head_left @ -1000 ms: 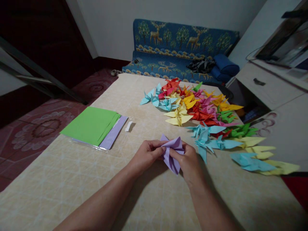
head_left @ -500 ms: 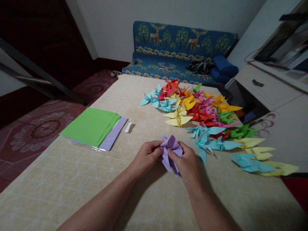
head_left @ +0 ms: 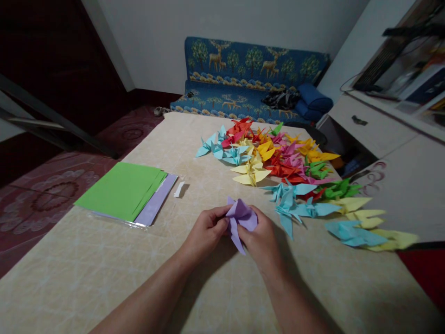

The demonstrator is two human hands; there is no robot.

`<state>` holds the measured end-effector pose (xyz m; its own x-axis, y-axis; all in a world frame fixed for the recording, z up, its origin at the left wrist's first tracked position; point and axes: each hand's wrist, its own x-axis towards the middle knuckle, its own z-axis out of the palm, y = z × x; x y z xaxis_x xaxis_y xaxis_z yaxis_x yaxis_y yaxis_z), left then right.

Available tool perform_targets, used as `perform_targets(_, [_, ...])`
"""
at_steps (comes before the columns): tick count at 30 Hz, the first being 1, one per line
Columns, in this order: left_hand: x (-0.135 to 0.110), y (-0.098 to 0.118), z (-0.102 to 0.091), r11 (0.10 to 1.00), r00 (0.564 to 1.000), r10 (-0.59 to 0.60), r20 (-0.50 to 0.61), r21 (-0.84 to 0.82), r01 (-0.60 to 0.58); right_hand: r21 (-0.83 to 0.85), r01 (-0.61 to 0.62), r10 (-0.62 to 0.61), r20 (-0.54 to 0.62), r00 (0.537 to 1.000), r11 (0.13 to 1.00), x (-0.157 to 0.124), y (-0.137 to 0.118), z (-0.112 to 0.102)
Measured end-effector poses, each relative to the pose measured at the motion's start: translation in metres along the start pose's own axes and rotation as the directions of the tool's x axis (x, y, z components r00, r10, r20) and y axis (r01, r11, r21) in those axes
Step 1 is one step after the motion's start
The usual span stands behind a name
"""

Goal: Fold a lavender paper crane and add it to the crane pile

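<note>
A partly folded purple origami paper [head_left: 239,215] is held between both hands above the table, with one narrow point hanging downward. My left hand [head_left: 208,232] pinches its left side between thumb and fingers. On the opposite side, my right hand [head_left: 260,234] grips the paper, thumb in front and fingers mostly hidden behind it. Just beyond my right hand lies a light blue paper crane [head_left: 288,206], part of a large group of folded cranes in red, yellow, orange, pink, green and blue.
Green paper sheets [head_left: 120,190] lie over purple sheets [head_left: 156,204] on the left of the table [head_left: 104,273]. A small white paper scrap [head_left: 179,189] is beside them. Behind the table stands a blue patterned sofa [head_left: 239,93]; a white cabinet [head_left: 392,162] is at the right.
The purple paper has turned and opened in my hands; one lower point now hangs where two showed. The whole view has shifted slightly.
</note>
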<state>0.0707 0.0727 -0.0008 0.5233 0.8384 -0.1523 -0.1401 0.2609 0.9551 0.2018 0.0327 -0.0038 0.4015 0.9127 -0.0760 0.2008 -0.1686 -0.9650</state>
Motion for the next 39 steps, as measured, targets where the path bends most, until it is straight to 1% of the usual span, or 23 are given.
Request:
perform_targets(6, [0.001,-0.002,0.000,1.000,0.997,0.013,-0.073,-0.021,-0.014,-0.031,0.077,-0.078,-0.025,0.997,0.997,-0.002,0.002,0.002])
perform_targets(8, [0.002,-0.002,-0.001,0.999,0.996,0.028,-0.089,-0.020,-0.030,-0.058,0.135,-0.139,-0.071,0.988,0.989,-0.003,0.003,0.002])
perform_targets(9, [0.002,-0.002,-0.002,0.999,0.994,0.040,-0.103,-0.016,-0.042,-0.067,0.180,-0.187,-0.112,0.976,0.981,-0.004,0.002,0.003])
perform_targets(10, [0.003,-0.003,-0.002,0.998,0.991,0.052,-0.126,-0.013,-0.054,-0.074,0.237,-0.246,-0.160,0.956,0.969,-0.005,0.001,0.003])
perform_targets(12, [0.005,-0.002,-0.003,0.997,0.979,0.070,-0.190,-0.018,-0.074,-0.100,0.362,-0.376,-0.259,0.890,0.927,-0.009,-0.002,0.003])
perform_targets(13, [0.005,-0.002,-0.003,0.996,0.973,0.072,-0.221,-0.030,-0.080,-0.121,0.414,-0.431,-0.286,0.856,0.902,-0.011,-0.005,0.003])
perform_targets(14, [0.006,-0.002,-0.003,0.995,0.967,0.070,-0.247,-0.047,-0.084,-0.152,0.453,-0.478,-0.291,0.829,0.878,-0.014,-0.008,0.003])
perform_targets(16, [0.006,-0.003,-0.003,0.992,0.956,0.066,-0.285,-0.086,-0.094,-0.229,0.493,-0.539,-0.242,0.807,0.840,-0.017,-0.011,0.003])
perform_targets(20, [0.005,-0.007,-0.003,0.983,0.947,0.076,-0.311,-0.136,-0.124,-0.388,0.472,-0.551,-0.121,0.826,0.792,-0.017,-0.009,0.005])
perform_targets(24, [0.003,-0.011,-0.001,0.965,0.965,0.049,-0.258,-0.237,-0.112,-0.499,0.447,-0.546,-0.065,0.835,0.743,-0.011,-0.003,0.008])
perform_targets(30, [0.002,-0.009,0.005,0.958,0.983,0.009,-0.185,-0.280,-0.062,-0.568,0.437,-0.547,-0.029,0.837,0.698,-0.011,-0.004,0.010])
perform_targets(33, [0.000,-0.006,0.007,0.940,0.990,-0.019,-0.143,-0.341,-0.031,-0.590,0.438,-0.551,-0.013,0.835,0.678,-0.011,-0.006,0.009])
perform_targets(39, [0.000,-0.005,0.007,0.888,0.988,-0.050,-0.147,-0.460,-0.023,-0.545,0.484,-0.595,-0.034,0.803,0.685,-0.011,-0.005,0.012])
